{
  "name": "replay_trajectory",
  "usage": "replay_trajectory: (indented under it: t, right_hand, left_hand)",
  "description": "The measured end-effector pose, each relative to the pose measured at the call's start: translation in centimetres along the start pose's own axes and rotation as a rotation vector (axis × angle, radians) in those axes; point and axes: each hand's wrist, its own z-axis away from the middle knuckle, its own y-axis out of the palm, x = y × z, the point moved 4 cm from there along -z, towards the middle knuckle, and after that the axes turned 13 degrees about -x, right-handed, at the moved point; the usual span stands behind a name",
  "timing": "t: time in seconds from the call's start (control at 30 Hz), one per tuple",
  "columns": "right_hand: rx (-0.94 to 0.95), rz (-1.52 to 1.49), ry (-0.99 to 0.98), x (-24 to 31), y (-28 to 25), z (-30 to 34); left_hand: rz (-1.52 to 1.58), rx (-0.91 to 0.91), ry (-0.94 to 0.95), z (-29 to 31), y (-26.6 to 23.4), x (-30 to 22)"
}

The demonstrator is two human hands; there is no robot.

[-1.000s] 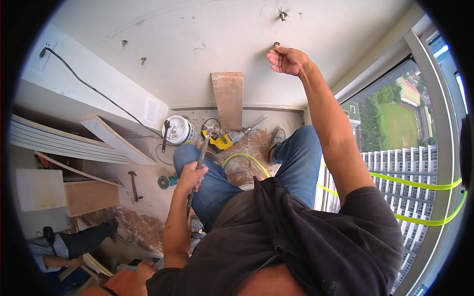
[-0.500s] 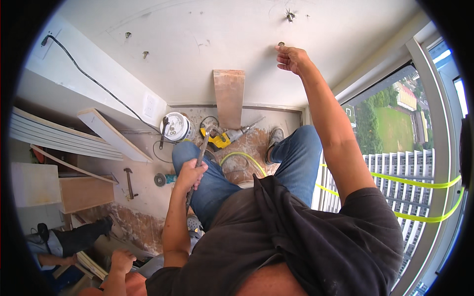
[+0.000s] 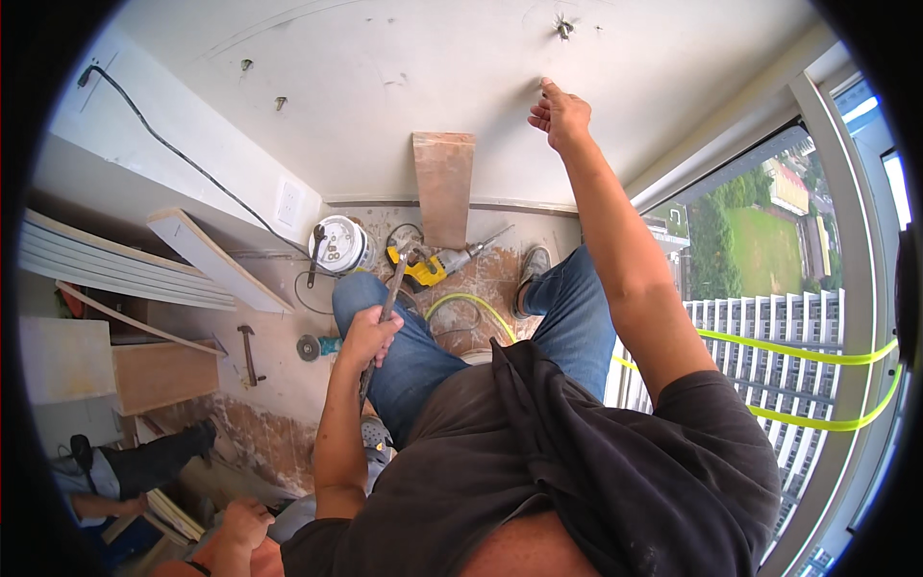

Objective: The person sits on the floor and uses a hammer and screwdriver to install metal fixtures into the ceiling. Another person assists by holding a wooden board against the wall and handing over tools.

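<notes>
My left hand (image 3: 371,338) is closed round a long dark metal bar (image 3: 394,293), held upright over my left thigh. Its top end is bent and looks like a pry bar's. My right arm reaches up to the white wall (image 3: 461,67). There my right hand (image 3: 561,117) has thumb and forefinger pinched at a wall bolt, which the fingertips now cover; the other fingers are curled. Above them another metal bolt (image 3: 563,29) sticks out of the wall. Two more bolts, an upper one (image 3: 247,64) and a lower one (image 3: 281,103), stand out farther left.
A board (image 3: 444,188) leans on the wall. Near my feet are a yellow power drill (image 3: 423,269), white bucket (image 3: 338,245), angle grinder (image 3: 312,347) and hammer (image 3: 250,356). Yellow-green hose (image 3: 817,351) crosses the window side. Another person's hand (image 3: 248,522) is at lower left.
My right hand has turned at the bolt and its forearm has swung slightly left; the fingertips now cover the bolt. My left hand keeps its hold on the bar.
</notes>
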Motion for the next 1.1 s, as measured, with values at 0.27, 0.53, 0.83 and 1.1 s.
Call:
replay_trajectory:
  t: [0.27, 0.53, 0.83, 1.1]
  right_hand:
    - [-0.493, 0.565, -0.617, -0.7, 2.6, 3.0]
    - [-0.541, 0.677, -0.659, -2.1, 3.0, 2.5]
    - [-0.521, -0.106, 0.19, -3.1, 4.9, -0.5]
    - [-0.119, -0.596, 0.453, -1.9, 1.8, 1.8]
  left_hand:
    - [-0.01, -0.004, -0.013, 0.1, 0.2, -0.5]
    - [0.02, 0.014, -0.011, 0.2, 0.0, -0.3]
    - [0.059, 0.058, -0.003, -0.2, -0.1, 0.3]
    - [0.089, 0.104, 0.004, -0.4, -0.3, 0.1]
